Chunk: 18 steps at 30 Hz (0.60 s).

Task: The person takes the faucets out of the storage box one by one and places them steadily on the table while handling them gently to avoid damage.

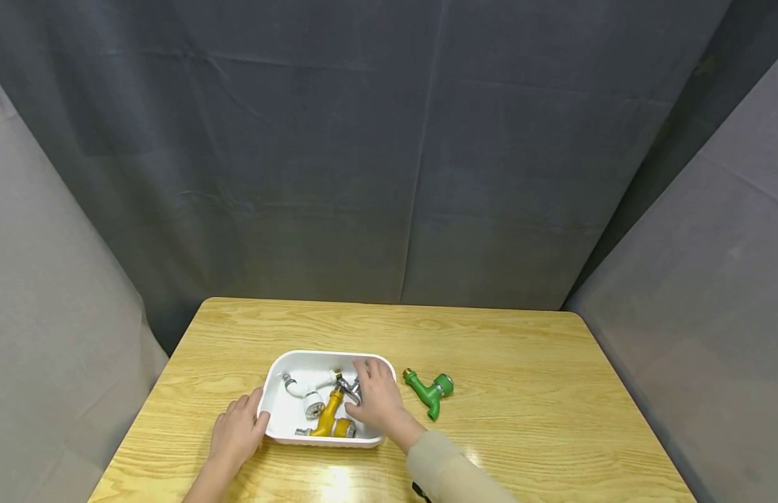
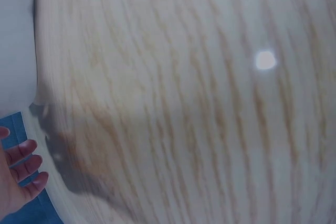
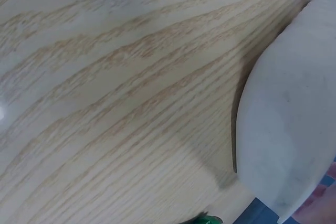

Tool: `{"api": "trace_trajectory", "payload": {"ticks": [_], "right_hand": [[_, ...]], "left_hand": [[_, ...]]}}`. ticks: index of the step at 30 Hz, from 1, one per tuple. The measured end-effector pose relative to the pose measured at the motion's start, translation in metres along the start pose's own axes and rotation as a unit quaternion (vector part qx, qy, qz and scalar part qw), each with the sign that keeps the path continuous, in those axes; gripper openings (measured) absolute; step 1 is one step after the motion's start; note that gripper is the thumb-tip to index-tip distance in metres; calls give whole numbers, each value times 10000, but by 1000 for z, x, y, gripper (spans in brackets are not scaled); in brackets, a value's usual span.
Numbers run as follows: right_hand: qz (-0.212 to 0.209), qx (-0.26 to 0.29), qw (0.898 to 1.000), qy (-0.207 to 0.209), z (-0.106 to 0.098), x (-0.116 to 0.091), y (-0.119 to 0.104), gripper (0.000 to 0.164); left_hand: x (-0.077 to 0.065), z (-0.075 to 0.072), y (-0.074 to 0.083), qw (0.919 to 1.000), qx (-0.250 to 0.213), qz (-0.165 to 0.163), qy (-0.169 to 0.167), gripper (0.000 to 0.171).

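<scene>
A white plastic tray (image 1: 326, 441) stands on the table with several taps inside. Among them are a white tap (image 1: 313, 405), a yellow tap (image 1: 328, 413) and a chrome tap (image 1: 351, 391). My left hand (image 1: 235, 427) is at the tray's left side, thumb by the rim; its fingers look loosely extended in the left wrist view. Over the tray's right part is my right hand (image 1: 377, 398), fingers spread beside the chrome tap, which it partly hides. Whether it touches that tap is unclear. A green tap (image 1: 431, 392) lies outside, right of the tray.
The wooden table (image 1: 539, 405) extends to the right of the green tap. A dark curtain (image 1: 313, 175) hangs behind its back edge, with pale cloth (image 1: 709, 279) on the right and more pale cloth (image 1: 49, 293) on the left.
</scene>
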State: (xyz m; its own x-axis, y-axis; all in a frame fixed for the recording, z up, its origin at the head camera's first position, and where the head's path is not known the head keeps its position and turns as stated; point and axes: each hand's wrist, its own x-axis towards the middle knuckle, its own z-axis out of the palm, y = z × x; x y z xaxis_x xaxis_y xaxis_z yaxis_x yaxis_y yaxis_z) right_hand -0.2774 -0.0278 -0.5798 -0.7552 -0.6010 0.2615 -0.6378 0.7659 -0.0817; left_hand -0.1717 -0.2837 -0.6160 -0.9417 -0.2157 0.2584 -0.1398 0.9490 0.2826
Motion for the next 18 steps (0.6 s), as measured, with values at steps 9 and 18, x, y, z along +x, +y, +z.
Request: {"api": "trace_trajectory", "payload": {"ticks": [9,18], "right_hand": [[254,-74,9983,-524,1,0,-3,75],[405,-35,9965,-732,8,4,-6,70]], "left_hand": [[0,1,0,10000,-16,-2,15,44],[1,0,1,10000,-14,2,-10,45]]}}
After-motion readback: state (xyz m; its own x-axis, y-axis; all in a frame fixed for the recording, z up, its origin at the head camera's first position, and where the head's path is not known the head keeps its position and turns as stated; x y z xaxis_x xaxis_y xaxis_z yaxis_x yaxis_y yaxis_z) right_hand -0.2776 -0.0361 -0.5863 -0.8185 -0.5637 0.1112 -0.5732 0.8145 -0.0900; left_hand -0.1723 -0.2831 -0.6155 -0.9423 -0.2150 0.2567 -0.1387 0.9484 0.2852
